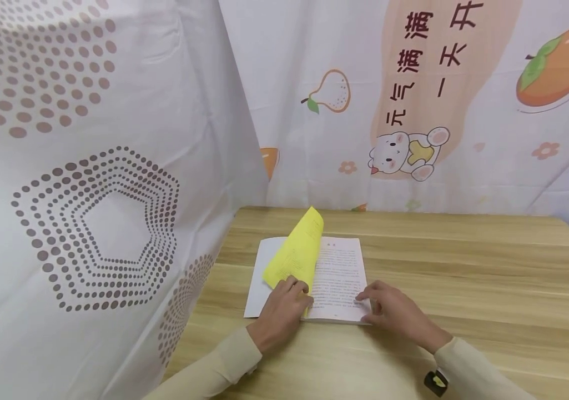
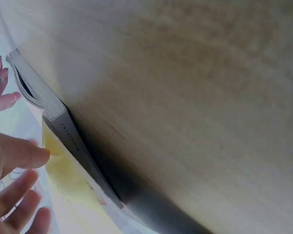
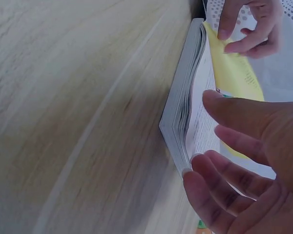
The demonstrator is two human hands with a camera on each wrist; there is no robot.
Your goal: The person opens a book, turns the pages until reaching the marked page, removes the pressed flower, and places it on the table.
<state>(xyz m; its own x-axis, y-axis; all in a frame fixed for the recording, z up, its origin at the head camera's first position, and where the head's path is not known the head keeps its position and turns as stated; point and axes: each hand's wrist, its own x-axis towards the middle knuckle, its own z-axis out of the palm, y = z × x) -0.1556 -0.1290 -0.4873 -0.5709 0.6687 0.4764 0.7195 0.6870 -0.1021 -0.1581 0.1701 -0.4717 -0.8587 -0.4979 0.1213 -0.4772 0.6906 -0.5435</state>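
A paperback book [image 1: 336, 278] lies open on the table, its printed page on the right and a white leaf [image 1: 259, 280] on the left. Between them a yellow sheet [image 1: 296, 253] stands up from the spine and curls leftward. My left hand [image 1: 284, 308] touches the lower part of this yellow sheet near the spine. In the left wrist view, the fingers of the left hand [image 2: 14, 185] are spread apart. At the lower right corner of the printed page is my right hand [image 1: 394, 311]. Its fingertips touch the page edge, with the thumb apart [image 3: 234, 112].
The wood-grain table [image 1: 464, 278] extends to the right of the book. A white cloth with brown dots [image 1: 114, 222] hangs along the left side. Behind the table hangs a cloth with fruit prints [image 1: 334, 91]. A dark band [image 1: 436, 383] is on the right wrist.
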